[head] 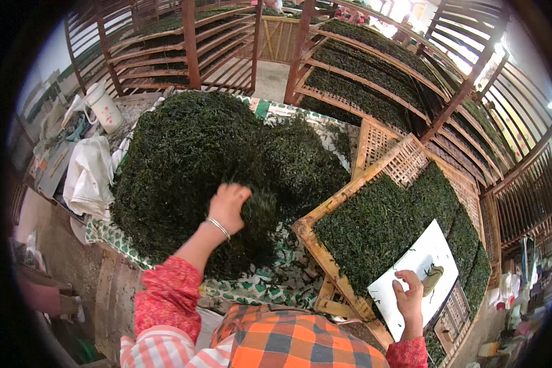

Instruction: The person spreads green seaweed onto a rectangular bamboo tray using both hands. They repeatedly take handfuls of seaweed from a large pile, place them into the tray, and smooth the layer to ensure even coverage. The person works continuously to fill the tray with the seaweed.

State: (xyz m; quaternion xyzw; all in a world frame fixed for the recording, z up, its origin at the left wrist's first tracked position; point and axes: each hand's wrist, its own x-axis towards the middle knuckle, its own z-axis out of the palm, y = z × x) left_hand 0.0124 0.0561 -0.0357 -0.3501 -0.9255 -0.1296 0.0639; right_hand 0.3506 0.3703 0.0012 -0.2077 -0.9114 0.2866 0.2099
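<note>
My left hand, with a silver bangle at the wrist, is over a large heap of dark green shredded leaves. Motion blur and its turned-down fingers hide whether it grips any leaves. Over a white board, my right hand has its thumb and forefinger apart and nothing visible between them. Whether it touches the board is unclear. An olive-brown patch and a few leaf bits show on the board beside these fingers. Under the board lies a woven bamboo tray spread with the same leaves.
The heap sits on a green-and-white patterned sheet. To the left are a white sack and a white jug. Slatted racks with leaf-filled trays stand behind. Part of another person shows at lower left.
</note>
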